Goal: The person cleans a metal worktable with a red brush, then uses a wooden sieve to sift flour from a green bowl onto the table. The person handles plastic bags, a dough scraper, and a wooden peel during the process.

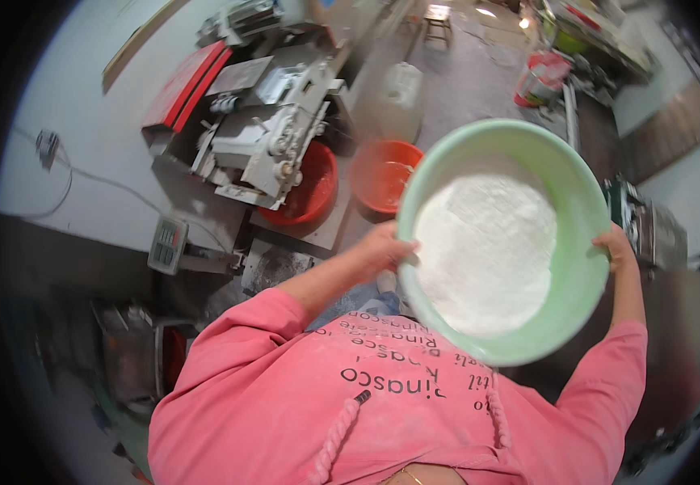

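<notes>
A large pale green plastic basin [577, 303] is held up in front of my chest, tilted a little. White powder [489, 254], which looks like flour, lies deep inside it, with more of the green wall bare on the right. My left hand [389, 247] grips the left rim, its thumb over the edge. On the opposite side my right hand [615, 245] holds the rim, the thumb inside and the fingers hidden behind the wall.
At the left stands a powder-dusted roller machine [259, 145] with a red cover. Two orange-red basins [319, 188] [383, 176] sit near it. A platform scale's display [168, 244] is lower left. Machinery [659, 233] stands close on the right. Farther off are a sack [540, 79] and a stool [437, 24].
</notes>
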Action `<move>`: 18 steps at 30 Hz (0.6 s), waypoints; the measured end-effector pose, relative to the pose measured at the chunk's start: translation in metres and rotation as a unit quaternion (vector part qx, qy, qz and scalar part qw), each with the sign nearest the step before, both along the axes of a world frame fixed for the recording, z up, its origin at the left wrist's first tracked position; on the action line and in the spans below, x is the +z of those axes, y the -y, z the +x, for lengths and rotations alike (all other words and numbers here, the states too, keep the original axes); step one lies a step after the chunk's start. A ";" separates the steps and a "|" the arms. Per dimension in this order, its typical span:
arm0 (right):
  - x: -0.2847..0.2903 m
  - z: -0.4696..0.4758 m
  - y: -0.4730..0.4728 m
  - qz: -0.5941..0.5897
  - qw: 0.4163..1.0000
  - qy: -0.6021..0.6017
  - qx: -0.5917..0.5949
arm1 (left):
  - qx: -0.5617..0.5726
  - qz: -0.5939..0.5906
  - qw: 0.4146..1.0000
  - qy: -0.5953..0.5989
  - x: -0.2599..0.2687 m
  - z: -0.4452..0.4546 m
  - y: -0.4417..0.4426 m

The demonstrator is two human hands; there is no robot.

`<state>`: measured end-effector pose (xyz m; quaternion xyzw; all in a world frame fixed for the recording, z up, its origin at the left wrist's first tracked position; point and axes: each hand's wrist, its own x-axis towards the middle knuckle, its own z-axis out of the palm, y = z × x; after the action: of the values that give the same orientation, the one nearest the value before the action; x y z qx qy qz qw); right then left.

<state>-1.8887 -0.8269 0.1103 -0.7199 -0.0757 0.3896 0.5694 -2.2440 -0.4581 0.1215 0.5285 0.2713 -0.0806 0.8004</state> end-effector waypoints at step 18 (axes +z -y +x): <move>0.028 0.095 -0.167 -0.343 0.895 0.283 0.027 | -0.406 0.028 0.905 0.127 -0.046 0.063 -0.111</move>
<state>-1.7937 -0.6595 0.1388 -0.9480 -0.1151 0.1862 0.2309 -2.1809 -0.3467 0.0758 0.6212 -0.0684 -0.3229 0.7108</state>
